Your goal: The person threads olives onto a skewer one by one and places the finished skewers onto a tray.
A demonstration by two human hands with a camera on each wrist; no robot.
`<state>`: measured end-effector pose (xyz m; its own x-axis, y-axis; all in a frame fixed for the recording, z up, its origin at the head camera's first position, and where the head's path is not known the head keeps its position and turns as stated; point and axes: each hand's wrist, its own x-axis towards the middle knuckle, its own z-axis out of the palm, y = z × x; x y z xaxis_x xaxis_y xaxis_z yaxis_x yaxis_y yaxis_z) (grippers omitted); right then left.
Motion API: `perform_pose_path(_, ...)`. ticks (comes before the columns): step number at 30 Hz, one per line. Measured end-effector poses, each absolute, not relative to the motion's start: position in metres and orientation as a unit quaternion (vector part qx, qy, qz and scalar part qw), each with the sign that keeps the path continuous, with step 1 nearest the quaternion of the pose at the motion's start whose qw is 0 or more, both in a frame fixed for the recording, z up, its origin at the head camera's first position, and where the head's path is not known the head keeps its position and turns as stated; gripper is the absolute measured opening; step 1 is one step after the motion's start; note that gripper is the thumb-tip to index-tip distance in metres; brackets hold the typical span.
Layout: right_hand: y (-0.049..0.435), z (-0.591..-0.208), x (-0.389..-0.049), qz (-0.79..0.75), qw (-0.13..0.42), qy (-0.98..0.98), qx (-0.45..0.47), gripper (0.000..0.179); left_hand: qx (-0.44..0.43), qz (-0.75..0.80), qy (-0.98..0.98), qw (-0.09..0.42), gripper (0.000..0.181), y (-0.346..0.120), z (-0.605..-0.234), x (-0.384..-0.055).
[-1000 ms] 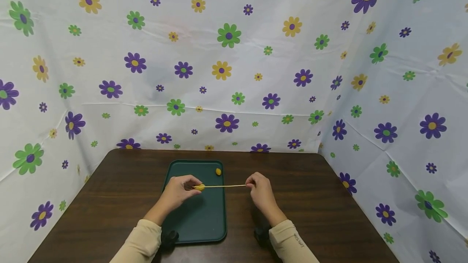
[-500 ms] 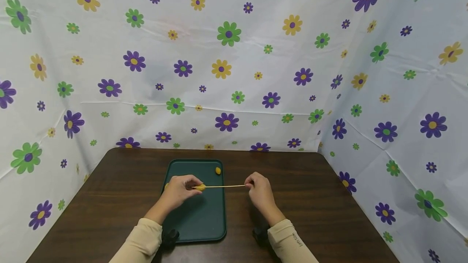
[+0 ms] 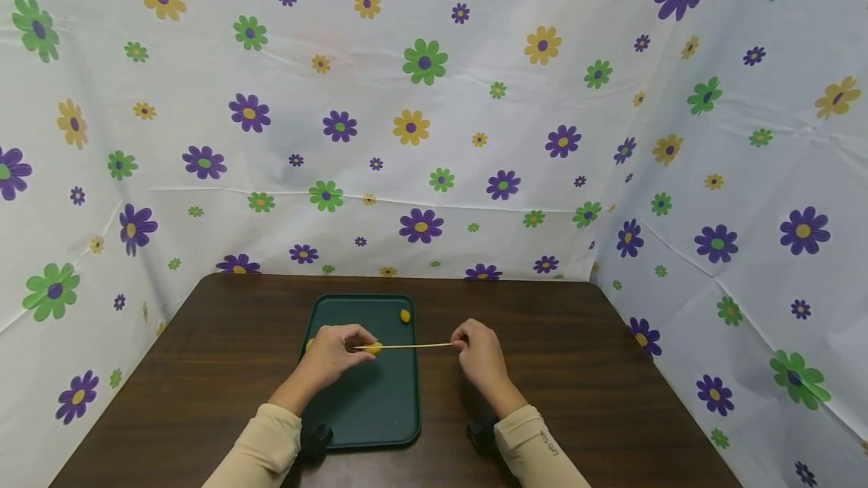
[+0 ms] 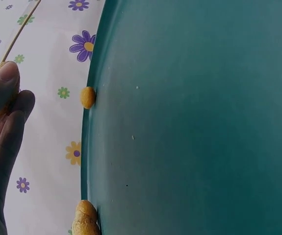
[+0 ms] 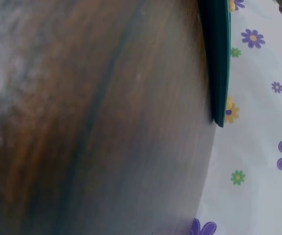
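In the head view my left hand (image 3: 327,358) pinches a small yellow-brown food ball (image 3: 374,349) over the green tray (image 3: 380,413). My right hand (image 3: 484,360), beyond the tray's right edge, pinches one end of a thin wooden skewer (image 3: 417,346). The skewer runs level between the hands and shows on both sides of the ball. In the left wrist view, thumb and fingers (image 4: 6,98) grip the ball with the skewer (image 4: 20,32) rising from it; the fingers hide most of the ball. The right wrist view shows no clear grip.
A yellow piece (image 3: 404,316) lies in the tray's far right corner. Another (image 3: 310,343) shows partly behind my left hand. The left wrist view shows lumpy pieces (image 4: 86,220) along the tray's edge. The tray stands on a dark wooden table (image 3: 542,367) before a flowered cloth (image 3: 475,111).
My right hand has shifted slightly left with the skewer, whose tip sticks out a little farther past the ball. My left hand keeps its hold on the ball.
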<state>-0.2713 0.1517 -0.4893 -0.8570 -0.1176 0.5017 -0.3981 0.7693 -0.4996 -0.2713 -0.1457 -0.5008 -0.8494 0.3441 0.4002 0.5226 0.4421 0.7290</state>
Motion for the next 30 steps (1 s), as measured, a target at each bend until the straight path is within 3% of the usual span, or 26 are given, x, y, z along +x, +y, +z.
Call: perform_pose_path(30, 0.1442, -0.4921, -0.2696, 0.300, 0.240, -0.912, 0.142, 0.029, -0.261, -0.432, -0.858, 0.095, 0.018, -0.1448, -0.4971, -0.2684)
